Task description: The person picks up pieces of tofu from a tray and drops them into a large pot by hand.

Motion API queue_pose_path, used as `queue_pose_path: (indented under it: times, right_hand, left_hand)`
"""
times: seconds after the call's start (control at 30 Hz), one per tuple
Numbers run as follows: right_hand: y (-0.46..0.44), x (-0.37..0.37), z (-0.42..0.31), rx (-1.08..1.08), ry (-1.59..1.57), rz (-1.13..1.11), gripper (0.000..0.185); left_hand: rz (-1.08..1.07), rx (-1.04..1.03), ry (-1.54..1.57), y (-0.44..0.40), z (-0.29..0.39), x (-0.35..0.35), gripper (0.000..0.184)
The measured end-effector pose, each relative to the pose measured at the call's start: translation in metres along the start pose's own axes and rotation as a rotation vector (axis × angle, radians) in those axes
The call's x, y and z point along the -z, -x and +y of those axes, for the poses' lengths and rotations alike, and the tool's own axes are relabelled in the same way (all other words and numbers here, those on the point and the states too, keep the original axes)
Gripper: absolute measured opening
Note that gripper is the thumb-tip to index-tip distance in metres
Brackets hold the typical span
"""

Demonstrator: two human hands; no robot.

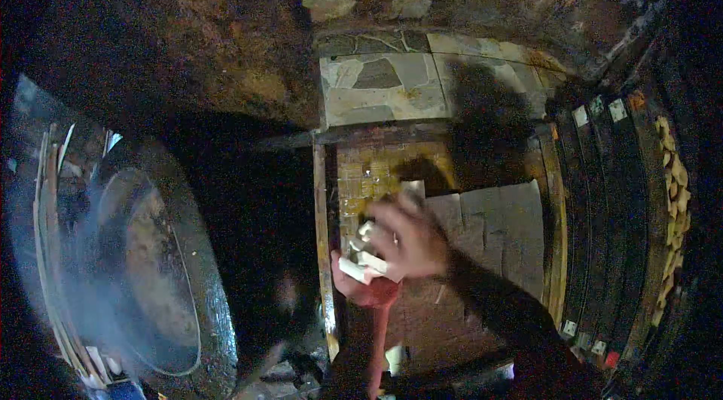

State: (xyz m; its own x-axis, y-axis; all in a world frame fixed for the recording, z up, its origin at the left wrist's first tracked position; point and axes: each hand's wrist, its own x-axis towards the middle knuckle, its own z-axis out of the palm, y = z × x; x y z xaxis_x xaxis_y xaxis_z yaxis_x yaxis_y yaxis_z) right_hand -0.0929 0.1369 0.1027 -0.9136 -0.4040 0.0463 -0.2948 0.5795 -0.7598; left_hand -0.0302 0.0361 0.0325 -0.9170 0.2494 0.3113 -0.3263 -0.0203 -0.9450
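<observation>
My left hand (364, 291), lit reddish, is turned up low in the middle, its fingers closed round some pale, whitish block-like pieces (363, 266). Just above and to the right, my right hand (413, 240) reaches over these pieces, smeared by motion. Its fingers look bent, with a small pale bit (367, 231) at their tips, but whether they grip it I cannot tell. Beneath both hands lies a wood-framed tray (555, 227) with a woven yellowish mat (360, 178). Flat grey-brown sheets or slabs (497, 223) cover its right part.
On the left, a large round pan (154, 272) gives off steam or smoke, with thin wooden strips (47, 249) beyond it. Dark framed racks (602, 227) stand at the right, beside a row of yellowish pieces (675, 196). A stone-patterned ledge (384, 87) lies behind the tray.
</observation>
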Motion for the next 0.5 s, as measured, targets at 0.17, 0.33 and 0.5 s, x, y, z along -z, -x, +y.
queue_pose_path:
  times: [0.17, 0.33, 0.5]
  right_hand:
    - [-0.028, -0.016, 0.111, 0.124, 0.447, 0.162, 0.030]
    - [-0.035, -0.012, 0.142, -0.003, 0.348, -0.061, 0.026]
    - [-0.054, 0.007, 0.143, 0.004, 0.574, -0.188, 0.035]
  left_hand:
    - [0.471, -0.451, -1.125, 0.017, -0.014, -0.026, 0.066]
    - [0.485, -0.537, -1.237, 0.025, -0.019, -0.026, 0.069]
    - [0.459, -0.583, -1.273, 0.023, -0.018, -0.022, 0.076]
